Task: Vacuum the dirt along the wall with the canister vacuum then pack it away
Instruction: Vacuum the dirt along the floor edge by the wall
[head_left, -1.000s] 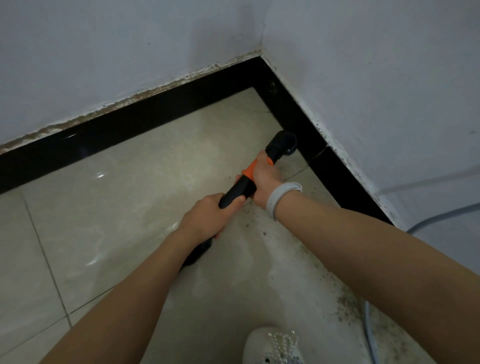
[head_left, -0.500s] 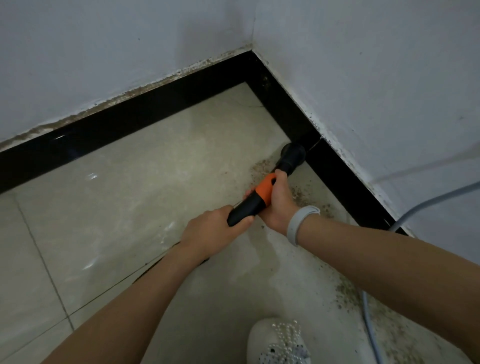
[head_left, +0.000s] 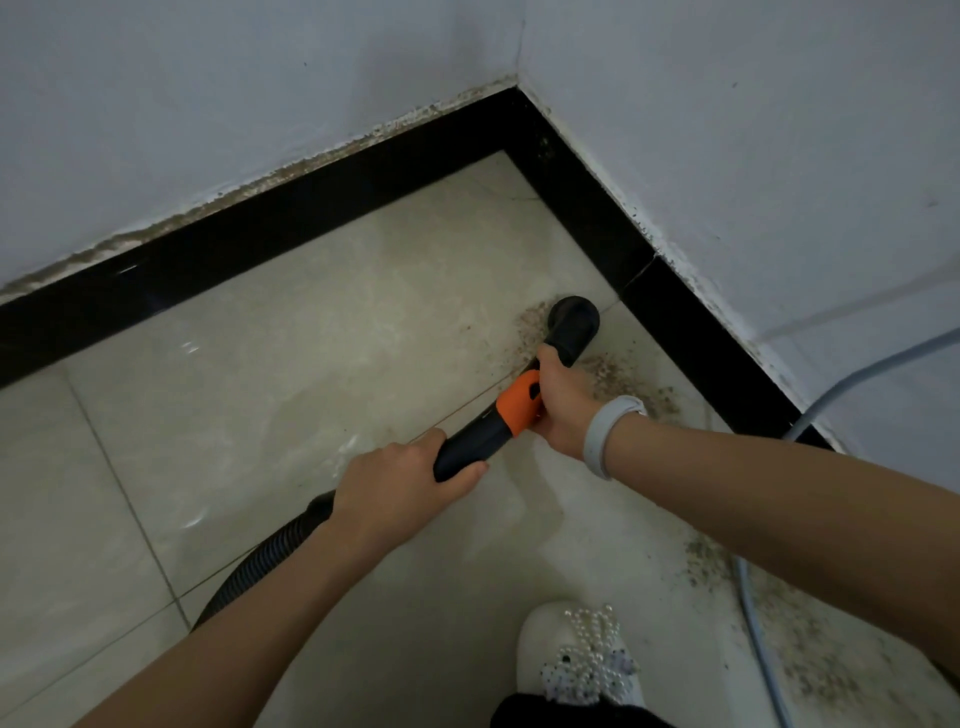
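The round black vacuum nozzle (head_left: 574, 323) has drawn back from the glossy black skirting board (head_left: 691, 322) and now sits on the pale floor tiles (head_left: 322, 332) amid scattered brown dirt (head_left: 615, 375). The left hand (head_left: 402, 480) grips the black wand with orange collar (head_left: 488, 423); the right hand (head_left: 561, 402) clasps it near the nozzle
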